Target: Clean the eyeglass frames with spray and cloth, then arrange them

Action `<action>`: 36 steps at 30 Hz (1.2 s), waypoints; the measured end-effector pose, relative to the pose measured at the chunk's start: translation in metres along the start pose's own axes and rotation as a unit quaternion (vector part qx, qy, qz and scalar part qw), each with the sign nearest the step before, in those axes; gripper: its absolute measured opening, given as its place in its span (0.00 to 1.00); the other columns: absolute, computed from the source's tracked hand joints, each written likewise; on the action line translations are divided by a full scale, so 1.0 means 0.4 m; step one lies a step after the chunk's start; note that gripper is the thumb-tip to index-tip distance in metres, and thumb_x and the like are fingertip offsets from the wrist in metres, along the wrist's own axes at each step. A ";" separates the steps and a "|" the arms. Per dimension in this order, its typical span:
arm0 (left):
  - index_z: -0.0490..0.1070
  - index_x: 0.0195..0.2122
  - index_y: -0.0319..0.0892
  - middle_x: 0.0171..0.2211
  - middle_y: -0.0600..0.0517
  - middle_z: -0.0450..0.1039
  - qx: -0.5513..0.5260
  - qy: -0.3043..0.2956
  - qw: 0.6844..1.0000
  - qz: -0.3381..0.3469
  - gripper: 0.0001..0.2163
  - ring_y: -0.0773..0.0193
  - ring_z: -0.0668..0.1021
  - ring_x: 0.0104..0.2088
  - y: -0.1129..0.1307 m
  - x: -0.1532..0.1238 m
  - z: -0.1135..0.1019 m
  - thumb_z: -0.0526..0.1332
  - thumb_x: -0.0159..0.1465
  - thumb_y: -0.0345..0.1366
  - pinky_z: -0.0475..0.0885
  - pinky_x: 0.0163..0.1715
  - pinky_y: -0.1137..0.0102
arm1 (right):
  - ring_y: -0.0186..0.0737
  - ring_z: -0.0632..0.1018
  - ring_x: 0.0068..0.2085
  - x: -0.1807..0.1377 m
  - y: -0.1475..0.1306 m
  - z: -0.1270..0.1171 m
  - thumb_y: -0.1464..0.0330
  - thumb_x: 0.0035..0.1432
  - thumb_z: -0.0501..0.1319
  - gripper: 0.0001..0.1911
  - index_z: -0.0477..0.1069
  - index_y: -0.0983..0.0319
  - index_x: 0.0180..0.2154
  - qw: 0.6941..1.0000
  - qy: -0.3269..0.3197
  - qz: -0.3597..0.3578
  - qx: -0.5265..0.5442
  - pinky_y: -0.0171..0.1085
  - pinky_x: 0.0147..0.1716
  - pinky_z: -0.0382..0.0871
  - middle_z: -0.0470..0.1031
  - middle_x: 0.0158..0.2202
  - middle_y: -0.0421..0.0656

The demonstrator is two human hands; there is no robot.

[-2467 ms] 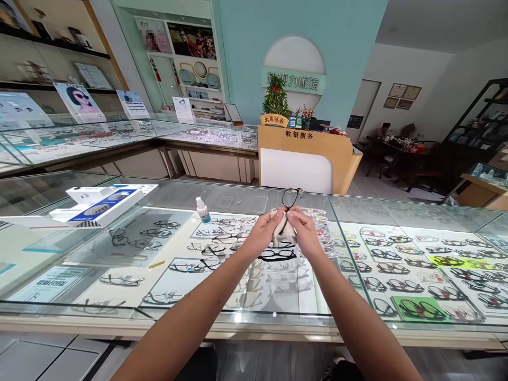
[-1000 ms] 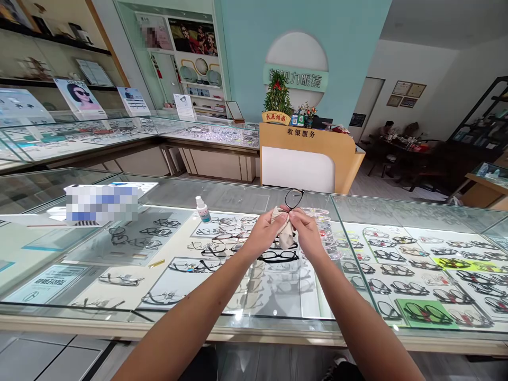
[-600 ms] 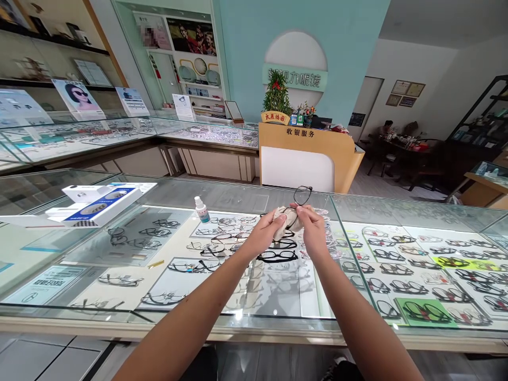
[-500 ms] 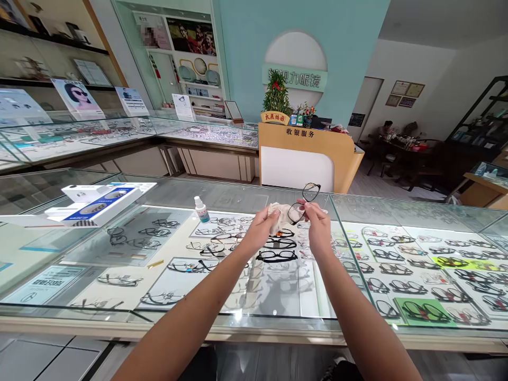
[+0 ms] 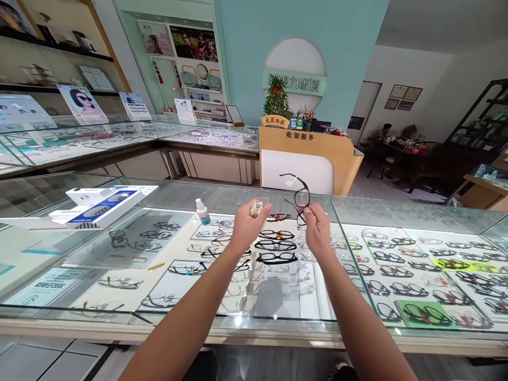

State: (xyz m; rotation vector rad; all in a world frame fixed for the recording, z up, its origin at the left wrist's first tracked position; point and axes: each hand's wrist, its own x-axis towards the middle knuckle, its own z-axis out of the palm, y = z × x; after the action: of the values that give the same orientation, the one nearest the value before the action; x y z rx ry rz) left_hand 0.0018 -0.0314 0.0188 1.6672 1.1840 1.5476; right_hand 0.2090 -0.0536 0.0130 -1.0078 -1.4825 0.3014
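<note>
Above the glass display case (image 5: 286,312), my right hand (image 5: 317,228) pinches a pair of black-framed eyeglasses (image 5: 302,198) by one lens rim. The glasses stand on end, temples unfolded and pointing left, with a small white tag on the upper temple. My left hand (image 5: 246,226) is closed around a crumpled cream cloth (image 5: 256,209), apart from the glasses. A white spray bottle (image 5: 202,212) with a teal label stands upright on the glass, left of my left hand. Beneath the glass between my arms lie several black eyeglasses (image 5: 277,257) in a column.
An open white and blue box (image 5: 105,207) lies on the case at the left. More eyeglasses (image 5: 397,270) fill the case on the right. Across the aisle stand a wooden cashier counter (image 5: 309,138) and another display counter (image 5: 216,164). A person sits far back right.
My left hand has drawn the cloth left, away from the glasses, and bunched it up. My right hand has turned the glasses upright, so their temples now show.
</note>
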 end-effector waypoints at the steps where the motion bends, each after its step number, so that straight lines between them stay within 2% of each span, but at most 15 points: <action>1: 0.62 0.27 0.44 0.23 0.58 0.55 0.013 0.012 1.000 0.015 0.21 0.67 0.59 0.25 0.001 -0.001 -0.003 0.66 0.68 0.52 0.56 0.28 0.71 | 0.47 0.76 0.42 -0.002 0.001 -0.001 0.60 0.75 0.51 0.18 0.75 0.57 0.37 1.000 -0.009 -0.007 -0.024 0.43 0.43 0.64 0.78 0.38 0.44; 4: 0.75 0.41 0.45 0.28 0.56 0.67 0.046 0.023 0.996 0.072 0.15 0.65 0.66 0.27 0.002 -0.004 -0.009 0.68 0.67 0.51 0.62 0.32 0.70 | 0.48 0.75 0.41 -0.003 0.003 -0.005 0.60 0.76 0.50 0.17 0.74 0.57 0.38 0.993 -0.038 -0.039 -0.106 0.44 0.42 0.61 0.78 0.37 0.45; 5: 0.77 0.48 0.46 0.31 0.55 0.70 0.060 0.015 0.994 0.094 0.17 0.64 0.69 0.29 0.003 -0.006 -0.010 0.70 0.65 0.51 0.64 0.33 0.70 | 0.48 0.74 0.40 -0.003 0.001 -0.008 0.61 0.76 0.50 0.17 0.74 0.57 0.38 0.988 -0.051 -0.055 -0.136 0.44 0.42 0.60 0.78 0.37 0.45; 7: 0.75 0.61 0.48 0.35 0.53 0.74 0.096 -0.014 0.987 0.132 0.29 0.62 0.73 0.32 0.004 -0.010 -0.011 0.74 0.61 0.52 0.67 0.38 0.69 | 0.49 0.73 0.39 0.000 -0.004 -0.013 0.63 0.76 0.50 0.16 0.74 0.58 0.39 0.976 -0.080 -0.087 -0.185 0.44 0.41 0.58 0.77 0.37 0.46; 9: 0.72 0.67 0.49 0.38 0.50 0.77 0.131 -0.042 0.978 0.158 0.36 0.59 0.77 0.36 0.003 -0.013 -0.011 0.76 0.59 0.53 0.70 0.42 0.68 | 0.48 0.72 0.38 0.002 -0.012 -0.018 0.65 0.75 0.50 0.16 0.74 0.58 0.38 0.964 -0.108 -0.109 -0.218 0.44 0.40 0.56 0.77 0.36 0.45; 11: 0.72 0.67 0.49 0.40 0.48 0.78 0.155 -0.055 0.970 0.181 0.36 0.56 0.79 0.40 -0.001 -0.014 -0.009 0.74 0.60 0.56 0.72 0.44 0.66 | 0.47 0.71 0.38 0.004 -0.019 -0.023 0.66 0.75 0.51 0.16 0.74 0.58 0.37 0.955 -0.133 -0.123 -0.235 0.45 0.40 0.56 0.77 0.36 0.45; 15: 0.78 0.61 0.50 0.44 0.46 0.77 0.173 -0.046 0.956 0.230 0.29 0.56 0.80 0.43 -0.012 -0.009 -0.008 0.70 0.63 0.58 0.74 0.45 0.66 | 0.46 0.71 0.38 0.005 -0.024 -0.031 0.67 0.75 0.52 0.15 0.74 0.58 0.37 0.944 -0.161 -0.142 -0.250 0.45 0.41 0.56 0.78 0.39 0.45; 19: 0.79 0.59 0.50 0.53 0.43 0.75 0.184 -0.031 0.948 0.259 0.27 0.57 0.81 0.45 -0.017 -0.007 -0.009 0.71 0.64 0.57 0.76 0.47 0.64 | 0.46 0.71 0.39 0.007 -0.028 -0.040 0.67 0.75 0.52 0.15 0.75 0.58 0.37 0.942 -0.159 -0.151 -0.253 0.46 0.41 0.56 0.77 0.40 0.45; 23: 0.77 0.61 0.50 0.55 0.43 0.76 0.163 -0.030 0.947 0.274 0.26 0.53 0.81 0.52 -0.011 -0.009 -0.008 0.71 0.65 0.54 0.77 0.53 0.62 | 0.46 0.72 0.40 0.007 -0.037 -0.046 0.68 0.75 0.53 0.14 0.75 0.58 0.38 0.941 -0.159 -0.156 -0.254 0.46 0.41 0.56 0.77 0.41 0.45; 31: 0.75 0.63 0.49 0.58 0.43 0.76 0.144 -0.033 0.955 0.258 0.29 0.51 0.80 0.57 0.000 -0.013 -0.004 0.73 0.63 0.54 0.74 0.59 0.58 | 0.46 0.71 0.41 0.008 -0.048 -0.053 0.67 0.75 0.53 0.14 0.75 0.59 0.38 0.938 -0.150 -0.160 -0.270 0.47 0.41 0.57 0.76 0.41 0.46; 34: 0.76 0.61 0.48 0.57 0.43 0.77 0.137 -0.034 0.958 0.249 0.29 0.50 0.80 0.56 0.002 -0.016 -0.002 0.74 0.62 0.54 0.75 0.58 0.59 | 0.47 0.71 0.41 0.008 -0.055 -0.057 0.67 0.75 0.53 0.14 0.75 0.58 0.37 0.935 -0.143 -0.165 -0.279 0.48 0.42 0.57 0.76 0.41 0.46; 36: 0.76 0.59 0.47 0.56 0.43 0.77 0.132 -0.023 0.959 0.251 0.27 0.52 0.81 0.53 0.004 -0.018 0.000 0.74 0.62 0.53 0.76 0.54 0.61 | 0.49 0.72 0.43 0.006 -0.060 -0.059 0.65 0.75 0.54 0.13 0.75 0.57 0.40 0.939 -0.128 -0.165 -0.274 0.48 0.44 0.58 0.77 0.43 0.47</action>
State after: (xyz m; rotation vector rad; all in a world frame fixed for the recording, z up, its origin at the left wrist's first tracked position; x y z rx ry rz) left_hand 0.0026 -0.0383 0.0168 2.3047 1.0254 1.6806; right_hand 0.2212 -0.0745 0.0366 -1.1555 -2.0026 -0.2497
